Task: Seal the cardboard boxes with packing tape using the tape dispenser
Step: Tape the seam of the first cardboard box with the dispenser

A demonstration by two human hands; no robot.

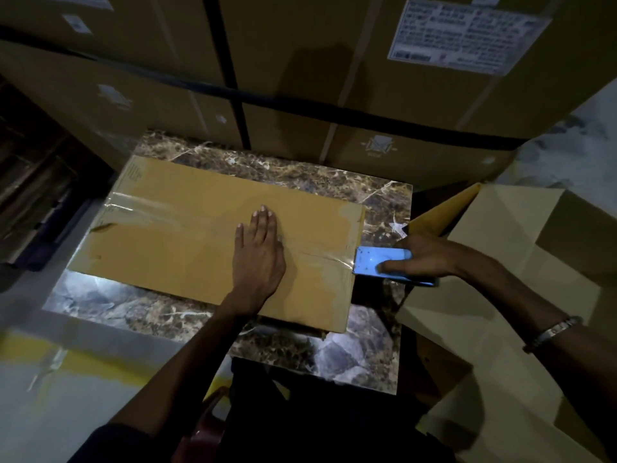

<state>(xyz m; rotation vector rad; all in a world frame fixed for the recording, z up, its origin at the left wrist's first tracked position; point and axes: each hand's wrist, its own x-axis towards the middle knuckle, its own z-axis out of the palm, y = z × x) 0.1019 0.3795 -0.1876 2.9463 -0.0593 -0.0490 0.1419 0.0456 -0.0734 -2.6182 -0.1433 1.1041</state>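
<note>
Cardboard box (187, 235) under flat left hand (258, 255) (right hand (424, 257) grips blue dispenser (380, 262)).

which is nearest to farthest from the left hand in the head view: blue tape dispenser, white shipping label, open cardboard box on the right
1. Blue tape dispenser, just right of the left hand, at the flat box's edge.
2. Open cardboard box, farther right.
3. White shipping label, far up on the stacked cartons, top right.

white label (467, 35) (blurred), no legible text
</note>
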